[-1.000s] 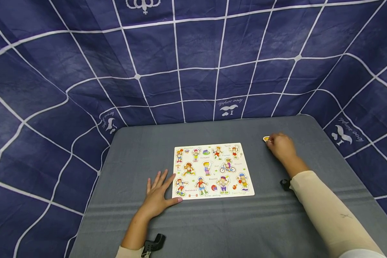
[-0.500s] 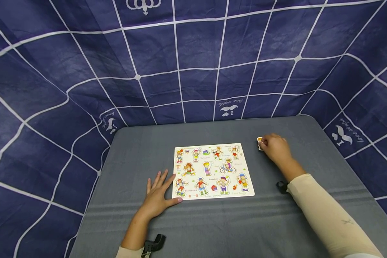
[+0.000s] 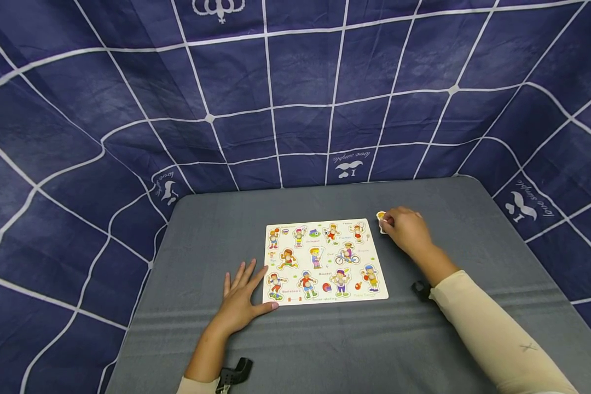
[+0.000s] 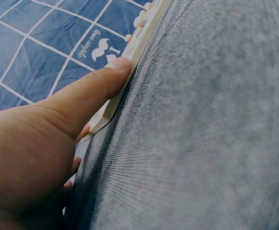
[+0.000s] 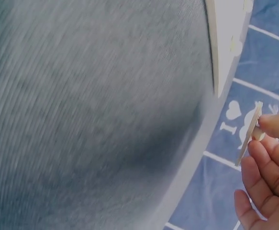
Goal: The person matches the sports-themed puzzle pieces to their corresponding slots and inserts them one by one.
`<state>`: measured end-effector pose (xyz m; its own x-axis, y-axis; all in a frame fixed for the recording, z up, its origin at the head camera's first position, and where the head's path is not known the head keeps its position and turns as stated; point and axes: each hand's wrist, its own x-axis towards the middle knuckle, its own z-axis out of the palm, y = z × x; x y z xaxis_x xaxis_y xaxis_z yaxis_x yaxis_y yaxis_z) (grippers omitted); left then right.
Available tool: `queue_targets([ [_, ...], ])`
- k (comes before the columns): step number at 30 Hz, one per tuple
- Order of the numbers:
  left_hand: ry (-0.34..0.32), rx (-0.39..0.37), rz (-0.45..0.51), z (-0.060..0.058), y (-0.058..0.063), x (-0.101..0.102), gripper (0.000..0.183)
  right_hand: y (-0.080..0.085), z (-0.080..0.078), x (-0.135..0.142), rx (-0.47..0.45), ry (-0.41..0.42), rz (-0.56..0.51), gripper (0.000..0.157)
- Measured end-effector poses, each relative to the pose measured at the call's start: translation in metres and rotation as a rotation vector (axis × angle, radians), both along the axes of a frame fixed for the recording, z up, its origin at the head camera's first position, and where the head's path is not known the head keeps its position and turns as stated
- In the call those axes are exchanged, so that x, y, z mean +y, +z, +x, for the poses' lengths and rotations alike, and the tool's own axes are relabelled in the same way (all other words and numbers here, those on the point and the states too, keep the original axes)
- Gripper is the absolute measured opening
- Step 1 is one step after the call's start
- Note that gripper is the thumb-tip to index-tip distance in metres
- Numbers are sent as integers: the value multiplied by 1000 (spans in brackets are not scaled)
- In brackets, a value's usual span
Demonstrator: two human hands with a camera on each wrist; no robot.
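My left hand (image 3: 241, 306) lies with fingers spread on the table at the lower left of a white wooden puzzle board (image 3: 302, 265). In the left wrist view its thumb rests on the edge of the board (image 4: 102, 117) near a corner. Printed sports figures in cut-out shapes cover the board. Just beyond the board's upper right corner, my right hand (image 3: 406, 227) pinches a small figure-shaped puzzle piece (image 3: 381, 216). The right wrist view shows the thin piece (image 5: 247, 139) side-on, held by its round knob (image 5: 258, 134) between thumb and fingers, off the table.
A grey cloth covers the table (image 3: 216, 219). Behind it and at both sides hangs a dark blue curtain (image 3: 300, 131) with white lines. Black wrist camera mounts (image 3: 236, 371) sit under both wrists.
My right hand has moved left towards the board with the puzzle piece, which has turned more upright in the head view. The left hand and the board have stayed put.
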<state>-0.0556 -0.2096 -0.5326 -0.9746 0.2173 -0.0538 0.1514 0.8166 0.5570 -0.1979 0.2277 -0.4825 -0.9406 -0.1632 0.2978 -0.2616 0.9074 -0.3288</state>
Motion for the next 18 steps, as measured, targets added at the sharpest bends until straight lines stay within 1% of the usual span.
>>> queue_targets([
  [3, 1, -10, -2, 0, 1, 0, 99, 2, 3, -7, 1, 13, 4, 16],
  [13, 0, -23, -1, 0, 1, 0, 100, 8, 12, -29, -37, 41, -9, 16],
  [18, -2, -22, 1, 0, 1, -1, 100, 10, 17, -39, -31, 59, -12, 15],
])
